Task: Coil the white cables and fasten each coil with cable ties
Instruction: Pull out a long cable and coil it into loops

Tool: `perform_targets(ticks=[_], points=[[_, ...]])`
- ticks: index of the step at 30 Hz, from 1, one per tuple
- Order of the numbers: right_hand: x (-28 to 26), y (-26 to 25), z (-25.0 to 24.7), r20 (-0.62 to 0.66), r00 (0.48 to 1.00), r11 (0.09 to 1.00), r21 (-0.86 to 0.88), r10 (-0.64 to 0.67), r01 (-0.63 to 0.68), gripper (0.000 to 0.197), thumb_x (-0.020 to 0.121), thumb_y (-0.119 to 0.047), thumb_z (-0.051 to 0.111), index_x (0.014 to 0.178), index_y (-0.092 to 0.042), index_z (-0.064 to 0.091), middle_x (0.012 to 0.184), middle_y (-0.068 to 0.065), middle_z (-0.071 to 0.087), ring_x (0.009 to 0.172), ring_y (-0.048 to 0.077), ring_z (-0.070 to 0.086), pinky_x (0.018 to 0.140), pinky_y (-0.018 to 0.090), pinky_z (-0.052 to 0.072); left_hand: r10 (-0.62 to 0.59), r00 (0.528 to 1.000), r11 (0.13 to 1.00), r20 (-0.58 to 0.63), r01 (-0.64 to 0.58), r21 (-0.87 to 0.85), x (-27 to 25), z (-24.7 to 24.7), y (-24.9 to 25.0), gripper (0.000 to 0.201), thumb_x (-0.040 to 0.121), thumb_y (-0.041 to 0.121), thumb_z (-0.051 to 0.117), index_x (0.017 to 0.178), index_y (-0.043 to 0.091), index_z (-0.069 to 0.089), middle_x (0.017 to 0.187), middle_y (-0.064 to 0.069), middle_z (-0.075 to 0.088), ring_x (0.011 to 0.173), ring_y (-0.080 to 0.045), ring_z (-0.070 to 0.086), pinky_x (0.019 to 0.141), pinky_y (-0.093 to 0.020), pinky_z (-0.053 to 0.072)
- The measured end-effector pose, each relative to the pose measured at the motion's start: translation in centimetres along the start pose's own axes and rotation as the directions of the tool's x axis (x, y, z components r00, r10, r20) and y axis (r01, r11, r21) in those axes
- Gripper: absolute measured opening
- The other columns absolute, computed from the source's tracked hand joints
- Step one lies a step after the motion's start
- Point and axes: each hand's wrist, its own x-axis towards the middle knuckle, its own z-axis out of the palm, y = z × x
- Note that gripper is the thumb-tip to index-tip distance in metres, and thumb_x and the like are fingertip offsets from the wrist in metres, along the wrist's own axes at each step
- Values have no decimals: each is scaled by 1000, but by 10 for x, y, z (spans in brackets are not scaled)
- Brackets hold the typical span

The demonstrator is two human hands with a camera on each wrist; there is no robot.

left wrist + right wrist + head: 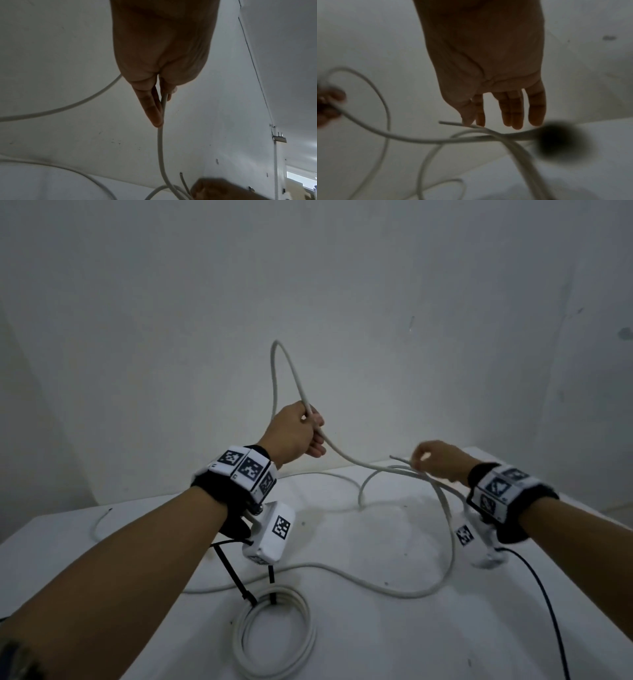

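A long white cable (346, 457) hangs in the air between my two hands. My left hand (301, 436) is raised above the table and grips the cable, which arches up in a tall loop (274, 347) over it. In the left wrist view the fingers (154, 108) are curled round the cable (160, 146). To the right, my right hand (423, 462) pinches the cable near its free end between thumb and forefinger (469, 119), with the other fingers straight. A finished white coil (274, 635) lies near the front edge, bound with two black cable ties (239, 577).
The rest of the long cable trails in wide curves over the white table (376, 645). Another loose cable end (97, 525) lies at the table's far left. A black wire (548, 604) runs from my right wrist camera down the right side. A pale wall stands close behind the table.
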Motion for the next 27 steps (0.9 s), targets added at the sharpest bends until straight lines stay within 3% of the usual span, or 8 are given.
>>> perform_targets(ticks=[1, 3, 6, 12, 15, 18, 23, 27], points=[[1, 12, 6, 4, 1000, 996, -87, 14, -14, 14, 93, -22, 54, 97, -13, 64, 96, 6, 60, 84, 20, 52, 53, 18, 39, -3, 1000, 1000, -6, 3, 7, 1, -2, 0, 16, 100, 11, 41, 92, 3, 52, 75, -19, 60, 62, -31, 64, 67, -41, 58], [3, 32, 16, 33, 999, 1000, -6, 29, -28, 14, 93, -25, 56, 93, -14, 63, 97, 10, 68, 77, 20, 60, 61, 25, 44, -4, 1000, 1000, -15, 4, 25, 5, -4, 0, 17, 100, 12, 41, 90, 4, 53, 75, -18, 61, 63, -31, 65, 68, -42, 59], [7, 43, 25, 19, 999, 969, 243, 43, -47, 13, 91, -20, 60, 88, -8, 65, 77, 13, 72, 60, 24, 64, 54, 33, 51, -13, 1000, 999, -27, 14, 41, 9, -9, 0, 17, 101, 12, 41, 94, 3, 53, 77, -20, 62, 65, -32, 65, 67, -42, 60], [11, 41, 34, 24, 995, 938, 332, 98, -101, 18, 92, -10, 52, 86, 0, 66, 80, 18, 72, 56, 30, 66, 50, 34, 56, -45, 998, 998, -51, 47, 41, 15, -17, -3, 18, 100, 12, 42, 89, 5, 53, 75, -20, 60, 62, -33, 63, 62, -40, 58], [14, 42, 37, -10, 985, 950, 263, 175, -166, 23, 90, -5, 49, 79, 9, 64, 73, 22, 70, 56, 31, 66, 54, 38, 58, -33, 997, 997, -72, 38, 62, 17, -21, -4, 17, 100, 12, 42, 89, 6, 53, 74, -19, 61, 61, -32, 64, 62, -40, 58], [16, 50, 39, -60, 974, 968, 139, 221, -211, 23, 88, -5, 45, 72, 5, 59, 66, 18, 67, 55, 29, 64, 58, 37, 56, -14, 989, 997, -148, 25, 70, 24, -28, -5, 15, 100, 12, 42, 92, 5, 53, 72, -19, 59, 57, -31, 63, 60, -40, 59], [16, 79, 38, -43, 954, 947, 145, 296, -288, 22, 92, -5, 44, 88, 10, 59, 78, 22, 69, 62, 33, 66, 61, 45, 59, -11, 947, 1000, -322, 4, -22, 37, -56, -3, 23, 101, 11, 39, 80, 9, 49, 69, -19, 54, 55, -30, 60, 46, -31, 56], [16, 73, 40, 44, 974, 974, 29, 224, -225, 29, 95, -14, 47, 99, 11, 62, 96, 24, 68, 82, 34, 65, 71, 41, 57, 1, 940, 995, -342, -35, -93, 40, -59, 3, 22, 101, 12, 39, 81, 8, 48, 70, -19, 55, 58, -31, 61, 48, -32, 58]])
